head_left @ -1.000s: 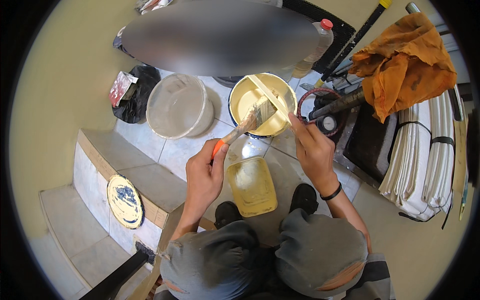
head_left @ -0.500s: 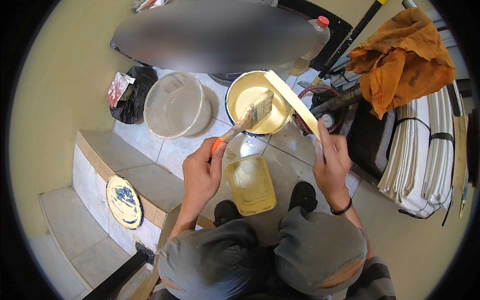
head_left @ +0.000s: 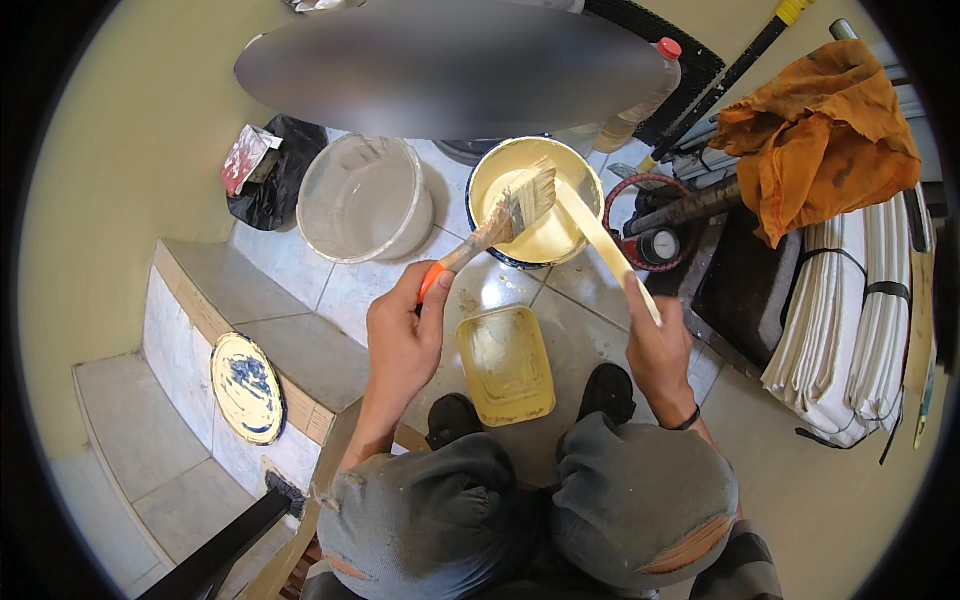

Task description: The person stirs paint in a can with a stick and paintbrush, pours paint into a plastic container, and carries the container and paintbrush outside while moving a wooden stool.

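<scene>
- Steps (head_left: 290,350) climb along the wall side, tiled in grey, with a round lid (head_left: 248,390) resting against them, smeared cream and blue.
- Bag (head_left: 298,180), black and crumpled, sits further back on the floor (head_left: 335,310), a red-and-white packet (head_left: 250,160) at its left side.
- Bucket (head_left: 365,195), wide and greyish, stands near the bag, streaked on the inside.
- Left hand (head_left: 405,325) has its fingers (head_left: 410,283) closed round the brush's orange handle, knuckles out toward the bucket.
- Brush (head_left: 490,235) slants up and to the right, its cream-coated bristles hanging over the pail.
- Tub (head_left: 505,370), yellow and squarish, lies on the floor between the hands and in front of the shoes, dull smears across its base.
- Pail (head_left: 492,172) stands beyond the tub, with cream paint (head_left: 550,235) inside and smears round the rim.
- Stick (head_left: 600,238), flat and cream, reaches over the pail's right side; its far end is just beside the bristles, and from here I can't tell whether they touch.
- Right hand (head_left: 660,350), a dark band at the wrist, has its fingers (head_left: 640,310) curled tight on the stick's near end.
- Gauge (head_left: 658,247), round and white-faced, sits right of the pail.
- Rag (head_left: 815,140), orange and stained, drapes above a strapped white bundle (head_left: 825,330).
</scene>
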`<act>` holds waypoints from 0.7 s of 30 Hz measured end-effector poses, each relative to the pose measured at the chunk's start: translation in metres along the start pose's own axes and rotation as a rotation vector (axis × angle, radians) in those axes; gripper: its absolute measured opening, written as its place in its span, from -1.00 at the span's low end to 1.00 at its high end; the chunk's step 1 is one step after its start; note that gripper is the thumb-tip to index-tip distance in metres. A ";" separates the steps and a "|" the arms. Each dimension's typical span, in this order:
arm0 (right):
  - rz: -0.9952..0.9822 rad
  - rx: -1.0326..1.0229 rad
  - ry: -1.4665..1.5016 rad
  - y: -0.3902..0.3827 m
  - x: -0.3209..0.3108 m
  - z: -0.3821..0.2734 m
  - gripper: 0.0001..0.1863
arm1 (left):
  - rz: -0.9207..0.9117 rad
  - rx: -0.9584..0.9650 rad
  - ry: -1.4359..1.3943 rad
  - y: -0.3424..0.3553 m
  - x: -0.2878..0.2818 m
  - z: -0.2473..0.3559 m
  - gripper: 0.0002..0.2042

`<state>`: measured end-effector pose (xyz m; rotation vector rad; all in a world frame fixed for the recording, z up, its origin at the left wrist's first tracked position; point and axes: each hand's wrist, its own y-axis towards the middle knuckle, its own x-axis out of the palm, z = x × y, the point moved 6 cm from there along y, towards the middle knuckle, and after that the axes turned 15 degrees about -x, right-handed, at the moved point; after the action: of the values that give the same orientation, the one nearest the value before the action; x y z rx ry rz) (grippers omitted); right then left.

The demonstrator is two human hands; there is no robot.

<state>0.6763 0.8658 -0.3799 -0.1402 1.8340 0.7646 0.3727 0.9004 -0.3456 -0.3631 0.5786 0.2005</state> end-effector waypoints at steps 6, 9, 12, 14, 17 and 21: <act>0.281 0.423 0.411 0.002 -0.018 0.017 -0.60 | 0.024 0.045 0.062 -0.001 0.003 0.004 -0.81; 0.205 0.898 1.200 0.031 0.008 0.019 -0.65 | 0.017 0.073 0.082 -0.005 0.006 0.004 -0.82; 0.180 1.033 1.941 0.061 0.038 0.005 -0.62 | -0.015 0.095 0.056 -0.008 0.018 0.004 -0.84; 0.205 1.129 2.031 0.065 0.046 0.001 -0.60 | -0.019 0.099 0.031 -0.010 0.018 0.005 -0.85; 0.204 1.224 2.212 0.045 0.060 0.002 -0.60 | 0.055 0.145 0.023 -0.008 0.013 0.002 -0.86; 0.204 1.296 2.204 -0.004 0.047 -0.001 -0.62 | 0.069 0.045 -0.070 0.000 0.001 -0.011 -0.84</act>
<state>0.6587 0.8740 -0.4224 0.1887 3.9021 -1.3659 0.3682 0.8961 -0.3552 -0.2914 0.5266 0.2650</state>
